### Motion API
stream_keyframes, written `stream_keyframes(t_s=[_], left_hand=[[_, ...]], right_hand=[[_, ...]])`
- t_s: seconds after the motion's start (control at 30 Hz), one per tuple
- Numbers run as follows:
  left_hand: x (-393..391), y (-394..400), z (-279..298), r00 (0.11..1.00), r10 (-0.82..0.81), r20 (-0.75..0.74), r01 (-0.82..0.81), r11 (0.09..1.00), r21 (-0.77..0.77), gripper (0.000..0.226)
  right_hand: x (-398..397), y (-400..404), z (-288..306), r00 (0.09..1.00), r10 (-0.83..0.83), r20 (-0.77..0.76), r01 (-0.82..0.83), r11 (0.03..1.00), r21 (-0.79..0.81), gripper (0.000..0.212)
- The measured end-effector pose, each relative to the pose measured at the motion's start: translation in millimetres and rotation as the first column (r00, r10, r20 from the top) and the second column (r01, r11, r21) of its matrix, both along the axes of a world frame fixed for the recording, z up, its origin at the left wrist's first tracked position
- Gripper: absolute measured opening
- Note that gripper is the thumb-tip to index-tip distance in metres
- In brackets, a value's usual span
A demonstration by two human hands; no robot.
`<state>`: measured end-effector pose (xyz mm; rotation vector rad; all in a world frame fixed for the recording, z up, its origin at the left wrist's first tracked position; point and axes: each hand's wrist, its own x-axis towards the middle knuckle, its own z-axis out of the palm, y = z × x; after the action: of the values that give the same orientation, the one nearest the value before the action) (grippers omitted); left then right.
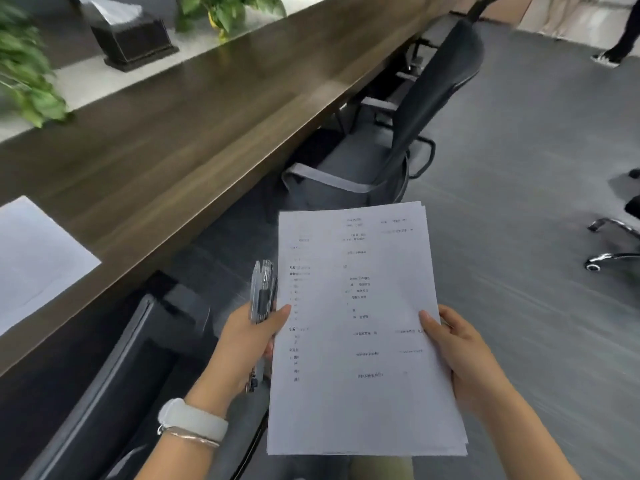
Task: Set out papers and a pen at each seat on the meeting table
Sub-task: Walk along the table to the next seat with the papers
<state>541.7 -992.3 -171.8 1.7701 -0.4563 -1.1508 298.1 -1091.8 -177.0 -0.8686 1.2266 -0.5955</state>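
Your left hand (249,336) keeps its grip around a bundle of pens (262,292) and pinches the left edge of the paper stack (360,327); your right hand (457,348) pinches the right edge. One sheet (38,258) already lies on the surface (194,133), beside the chairs (398,140).

Two hands: left hand (247,336), right hand (462,355); one paper stack (363,327), sheet count unclear; several pens (262,292), number unclear; one loose sheet (34,258) on one table (194,126); two chairs near table: near chair (114,386), far chair (398,140); one tissue box (133,39); two plants: left plant (24,71), far plant (225,8)
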Motion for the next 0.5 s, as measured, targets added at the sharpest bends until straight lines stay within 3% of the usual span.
stream_keyframes(t_s=[0.2, 0.5], left_hand=[[32, -108, -2, 0.962, 0.274, -0.019, -0.275, 0.960, -0.051, 0.016], [97, -190, 15, 0.824, 0.567, -0.007, -0.566, 0.822, -0.065, 0.010]], right_hand=[[68, -160, 1, 0.967, 0.241, -0.078, -0.249, 0.961, -0.118, 0.017], [190, -299, 23, 0.820, 0.554, -0.145, -0.572, 0.801, -0.175, 0.019]])
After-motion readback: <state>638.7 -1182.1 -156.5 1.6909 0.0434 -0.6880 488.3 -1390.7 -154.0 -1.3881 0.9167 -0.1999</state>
